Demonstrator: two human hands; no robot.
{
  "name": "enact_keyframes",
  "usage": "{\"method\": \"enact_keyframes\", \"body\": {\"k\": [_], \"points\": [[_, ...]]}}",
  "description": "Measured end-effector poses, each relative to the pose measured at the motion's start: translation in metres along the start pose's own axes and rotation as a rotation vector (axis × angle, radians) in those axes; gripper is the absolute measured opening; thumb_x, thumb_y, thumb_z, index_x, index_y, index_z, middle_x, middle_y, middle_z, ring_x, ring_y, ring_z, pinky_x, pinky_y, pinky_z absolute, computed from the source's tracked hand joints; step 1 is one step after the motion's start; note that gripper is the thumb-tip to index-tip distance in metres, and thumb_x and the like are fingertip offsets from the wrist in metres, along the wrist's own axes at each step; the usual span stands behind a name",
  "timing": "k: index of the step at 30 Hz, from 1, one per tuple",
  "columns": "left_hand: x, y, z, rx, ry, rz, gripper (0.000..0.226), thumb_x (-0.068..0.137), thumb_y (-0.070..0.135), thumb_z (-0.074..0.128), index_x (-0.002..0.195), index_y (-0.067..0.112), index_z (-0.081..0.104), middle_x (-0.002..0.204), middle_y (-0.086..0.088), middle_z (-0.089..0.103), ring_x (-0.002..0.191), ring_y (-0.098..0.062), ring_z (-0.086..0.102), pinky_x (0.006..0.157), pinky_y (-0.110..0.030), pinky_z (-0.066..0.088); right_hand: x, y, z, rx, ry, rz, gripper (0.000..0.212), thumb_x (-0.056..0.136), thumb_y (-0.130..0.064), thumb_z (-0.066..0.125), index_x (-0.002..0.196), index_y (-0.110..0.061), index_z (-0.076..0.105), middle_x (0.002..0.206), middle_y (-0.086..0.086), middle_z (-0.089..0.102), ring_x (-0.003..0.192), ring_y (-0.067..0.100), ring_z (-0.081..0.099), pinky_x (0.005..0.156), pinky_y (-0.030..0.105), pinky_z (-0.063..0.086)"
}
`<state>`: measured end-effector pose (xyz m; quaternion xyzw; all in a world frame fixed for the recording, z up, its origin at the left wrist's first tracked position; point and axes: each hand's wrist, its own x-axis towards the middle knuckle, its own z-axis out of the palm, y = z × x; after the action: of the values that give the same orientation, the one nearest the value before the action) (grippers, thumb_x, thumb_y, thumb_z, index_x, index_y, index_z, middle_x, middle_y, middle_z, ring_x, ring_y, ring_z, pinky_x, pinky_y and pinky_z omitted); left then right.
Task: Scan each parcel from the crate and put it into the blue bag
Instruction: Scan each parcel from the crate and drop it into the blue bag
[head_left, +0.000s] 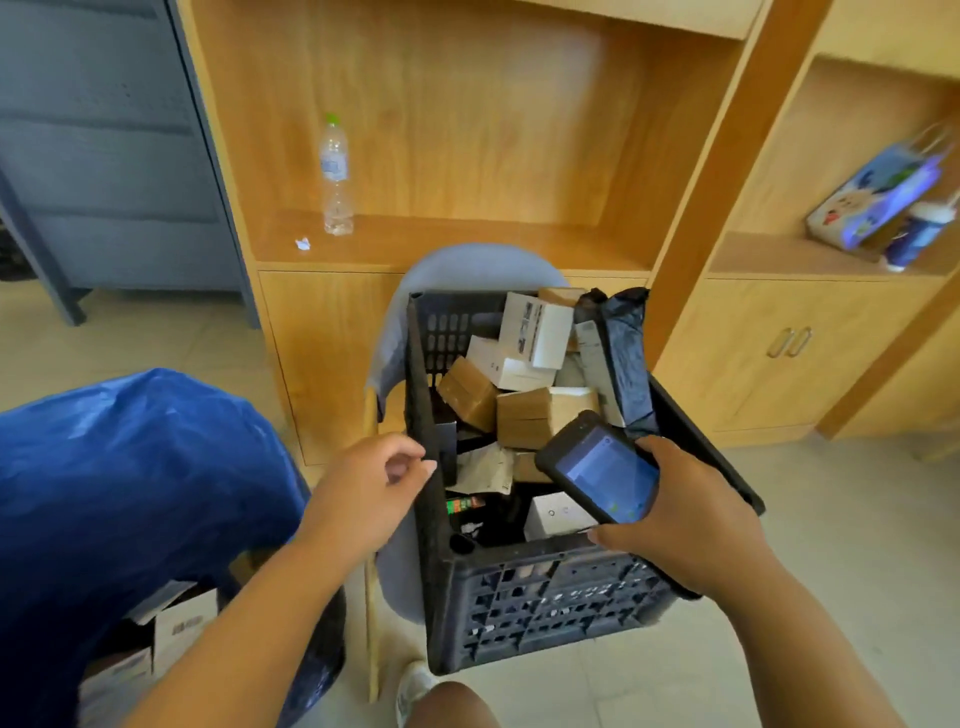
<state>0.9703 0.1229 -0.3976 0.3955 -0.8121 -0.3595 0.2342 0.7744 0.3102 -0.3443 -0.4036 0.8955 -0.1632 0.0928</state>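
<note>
A dark plastic crate (550, 603) stands on a grey chair and holds several parcels: brown cardboard boxes (524, 418), white boxes (535, 330) and a black plastic mailer (626, 358). My right hand (680, 519) grips a black handheld scanner (602, 467) with a lit screen, held over the crate's near right part. My left hand (369, 488) hovers at the crate's left rim, fingers loosely curled, holding nothing. The blue bag (135, 467) stands at the left, its mouth low down, with white boxes (171, 631) visible inside.
A wooden shelf unit (467, 156) rises behind the crate, with a water bottle (336, 176) and a paper scrap on its ledge. A gift bag (878, 197) and a cup sit on the right shelf. My shoe (413, 691) shows on the tiled floor.
</note>
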Motion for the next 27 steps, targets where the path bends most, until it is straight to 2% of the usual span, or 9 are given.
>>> {"method": "enact_keyframes", "body": {"k": [3, 7, 11, 14, 16, 19, 21, 24, 27], "points": [[0.024, 0.025, 0.036, -0.023, -0.006, 0.045, 0.019, 0.090, 0.035, 0.063, 0.107, 0.026, 0.065, 0.097, 0.015, 0.065, 0.091, 0.001, 0.058, 0.070, -0.008, 0.041, 0.017, 0.037, -0.003, 0.034, 0.092, 0.081, 0.086, 0.060, -0.050, 0.082, 0.131, -0.023, 0.042, 0.117, -0.003, 0.058, 0.095, 0.020, 0.055, 0.071, 0.034, 0.046], [0.059, 0.051, 0.082, 0.010, -0.117, 0.060, 0.027, 0.089, 0.037, 0.063, 0.113, 0.024, 0.062, 0.099, 0.014, 0.062, 0.089, -0.001, 0.059, 0.080, -0.024, 0.052, 0.044, 0.072, 0.000, 0.077, 0.154, 0.166, 0.069, 0.055, -0.049, 0.081, 0.110, -0.025, 0.048, 0.101, -0.003, 0.059, 0.084, 0.023, 0.057, 0.069, 0.039, 0.051], [0.102, 0.064, 0.124, 0.065, -0.193, 0.003, 0.055, 0.087, 0.040, 0.065, 0.135, 0.023, 0.044, 0.129, 0.003, 0.051, 0.111, -0.016, 0.055, 0.097, -0.036, 0.048, 0.064, 0.090, 0.005, 0.071, 0.145, 0.197, 0.068, 0.056, -0.051, 0.080, 0.108, -0.024, 0.047, 0.098, -0.003, 0.056, 0.084, 0.022, 0.056, 0.068, 0.038, 0.050], [0.129, 0.067, 0.145, 0.015, -0.230, -0.093, 0.087, 0.082, 0.045, 0.070, 0.150, 0.024, 0.019, 0.149, -0.004, 0.027, 0.133, -0.024, 0.038, 0.107, -0.038, 0.035, 0.073, 0.098, 0.011, 0.086, 0.112, 0.204, 0.070, 0.056, -0.053, 0.079, 0.110, -0.025, 0.047, 0.099, -0.004, 0.057, 0.086, 0.020, 0.057, 0.072, 0.039, 0.052], [0.143, 0.066, 0.154, 0.014, -0.285, -0.162, 0.099, 0.079, 0.049, 0.072, 0.153, 0.031, 0.008, 0.153, -0.004, 0.015, 0.138, -0.027, 0.030, 0.109, -0.039, 0.032, 0.077, 0.101, 0.013, 0.097, 0.101, 0.209, 0.069, 0.056, -0.054, 0.079, 0.110, -0.025, 0.047, 0.098, -0.005, 0.056, 0.085, 0.019, 0.056, 0.072, 0.038, 0.052], [0.153, 0.066, 0.163, 0.052, -0.323, -0.195, 0.087, 0.080, 0.046, 0.072, 0.149, 0.031, 0.022, 0.148, -0.006, 0.018, 0.133, -0.028, 0.033, 0.105, -0.038, 0.035, 0.081, 0.103, 0.014, 0.106, 0.104, 0.204, 0.070, 0.057, -0.054, 0.079, 0.112, -0.025, 0.046, 0.098, -0.006, 0.055, 0.085, 0.018, 0.055, 0.071, 0.036, 0.051], [0.153, 0.068, 0.166, 0.002, -0.302, -0.185, 0.073, 0.080, 0.035, 0.075, 0.141, 0.026, 0.035, 0.141, -0.006, 0.025, 0.122, -0.025, 0.039, 0.101, -0.033, 0.035, 0.082, 0.104, 0.015, 0.111, 0.103, 0.192, 0.073, 0.057, -0.054, 0.079, 0.115, -0.026, 0.046, 0.099, -0.007, 0.055, 0.086, 0.017, 0.055, 0.071, 0.035, 0.051], [0.145, 0.063, 0.162, -0.088, -0.264, -0.150, 0.067, 0.078, 0.019, 0.078, 0.135, 0.020, 0.043, 0.134, -0.004, 0.030, 0.109, -0.015, 0.038, 0.097, -0.024, 0.032, 0.080, 0.106, 0.015, 0.153, 0.102, 0.180, 0.076, 0.056, -0.053, 0.079, 0.120, -0.026, 0.047, 0.099, -0.008, 0.056, 0.086, 0.015, 0.056, 0.071, 0.035, 0.051], [0.133, 0.053, 0.158, -0.163, -0.257, -0.127, 0.055, 0.078, 0.016, 0.077, 0.125, 0.022, 0.048, 0.123, 0.004, 0.032, 0.113, -0.015, 0.044, 0.101, -0.033, 0.044, 0.078, 0.109, 0.016, 0.163, 0.105, 0.170, 0.082, 0.057, -0.054, 0.079, 0.126, -0.026, 0.044, 0.103, -0.009, 0.055, 0.087, 0.015, 0.055, 0.072, 0.035, 0.051]]}}
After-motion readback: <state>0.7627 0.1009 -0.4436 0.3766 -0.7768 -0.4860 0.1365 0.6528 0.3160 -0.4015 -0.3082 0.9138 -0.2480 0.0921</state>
